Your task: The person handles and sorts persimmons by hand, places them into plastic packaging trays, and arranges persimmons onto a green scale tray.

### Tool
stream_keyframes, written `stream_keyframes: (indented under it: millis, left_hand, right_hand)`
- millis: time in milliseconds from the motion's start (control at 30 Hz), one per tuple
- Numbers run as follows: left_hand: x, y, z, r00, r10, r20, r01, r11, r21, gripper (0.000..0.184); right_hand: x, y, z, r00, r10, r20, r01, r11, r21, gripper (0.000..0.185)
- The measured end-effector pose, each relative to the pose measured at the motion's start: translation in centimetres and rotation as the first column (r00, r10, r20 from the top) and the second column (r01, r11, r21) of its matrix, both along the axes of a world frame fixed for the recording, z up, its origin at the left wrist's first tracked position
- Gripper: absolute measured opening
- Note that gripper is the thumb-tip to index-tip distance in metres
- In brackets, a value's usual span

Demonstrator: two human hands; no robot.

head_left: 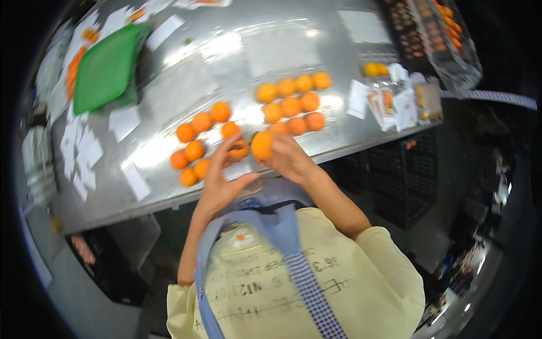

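Note:
My right hand (291, 159) has its fingers closed around an orange (262, 145), held above the front edge of the metal table. My left hand (217, 178) is open, thumb and fingers apart, beside another orange (239, 150) that it partly hides. It cannot be seen whether they touch. To the left of my hands, several oranges (195, 150) sit in rows in what looks like a clear plastic tray. A second group of oranges (291, 107) lies in rows in a clear tray just beyond my right hand.
On the metal table (226, 42), a green tray (106, 70) and scattered white cards (87, 150) lie at left. Packets and cards (389, 104) are at right. A plastic-lined crate (446, 45) of fruit stands at the far right. Dark crates (403, 175) are below the table edge.

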State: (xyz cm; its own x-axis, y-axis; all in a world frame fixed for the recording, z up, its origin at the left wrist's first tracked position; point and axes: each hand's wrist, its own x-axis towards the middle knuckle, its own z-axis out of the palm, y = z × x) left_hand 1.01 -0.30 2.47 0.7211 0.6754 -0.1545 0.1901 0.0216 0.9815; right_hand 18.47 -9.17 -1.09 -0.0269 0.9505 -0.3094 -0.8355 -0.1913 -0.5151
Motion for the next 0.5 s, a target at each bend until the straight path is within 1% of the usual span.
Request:
stream_keyframes:
  millis: [33,100,167,200,267,300,333,367,400,433,467,500]
  left_hand:
    - [-0.4,0.3,-0.1,1.0,-0.007,0.027,0.007,1.0,-0.023,0.067]
    - [-1.6,0.7,-1.0,0.995,-0.007,0.099,0.017,0.995,-0.1,0.064]
    - [-2.9,1.3,-1.5,0.995,0.019,0.097,-0.004,0.988,-0.152,0.062]
    - [-3.4,1.4,-1.7,0.994,0.029,0.102,-0.011,0.984,-0.179,0.062]
    - [-4.3,1.5,-1.6,0.994,0.079,0.076,-0.067,0.988,-0.142,0.059]
    - [-4.8,1.6,-1.9,0.992,0.105,0.067,-0.095,0.986,-0.133,0.058]
    - [-4.9,1.7,-2.0,0.99,0.12,0.068,-0.111,0.986,-0.124,0.058]
    - [-5.3,1.7,-2.0,0.993,0.121,-0.004,-0.121,0.991,-0.065,0.056]
    - [-5.8,1.9,-2.4,0.994,0.101,-0.043,-0.103,0.994,-0.048,0.055]
    - [-6.1,2.0,-2.4,0.992,0.067,-0.103,-0.065,0.998,0.023,0.053]
    - [-6.0,1.8,-2.9,0.995,0.075,-0.067,-0.07,0.995,0.069,0.05]
    - [-6.3,1.4,-4.2,0.989,0.145,-0.015,-0.144,0.989,0.031,0.047]
  right_hand:
    - [-1.4,0.3,-0.1,0.998,0.051,-0.042,-0.05,0.999,0.018,0.048]
    - [-4.0,1.5,1.1,0.997,0.053,-0.052,-0.055,0.998,-0.04,0.048]
    - [-5.1,2.0,0.9,0.997,0.067,-0.028,-0.07,0.991,-0.116,0.049]
    - [-4.9,2.1,0.5,0.989,0.134,0.058,-0.124,0.982,-0.14,0.05]
    - [-4.5,2.4,0.2,0.938,0.263,0.226,-0.22,0.955,-0.2,0.051]
    - [-5.0,2.7,0.2,0.845,0.272,0.459,-0.208,0.96,-0.187,0.053]
    - [-5.5,3.2,0.6,0.696,0.254,0.672,-0.189,0.967,-0.17,0.055]
    - [-5.6,3.5,1.0,0.486,0.209,0.848,-0.152,0.976,-0.153,0.057]
    - [-6.2,3.5,0.9,0.346,0.196,0.918,-0.151,0.977,-0.152,0.058]
    - [-7.0,3.8,0.6,0.138,0.131,0.982,-0.155,0.982,-0.109,0.057]
    - [-7.3,4.7,2.2,0.063,0.163,0.985,-0.225,0.964,-0.145,0.052]
    - [-7.8,5.2,2.7,0.014,0.245,0.969,-0.205,0.95,-0.237,0.048]
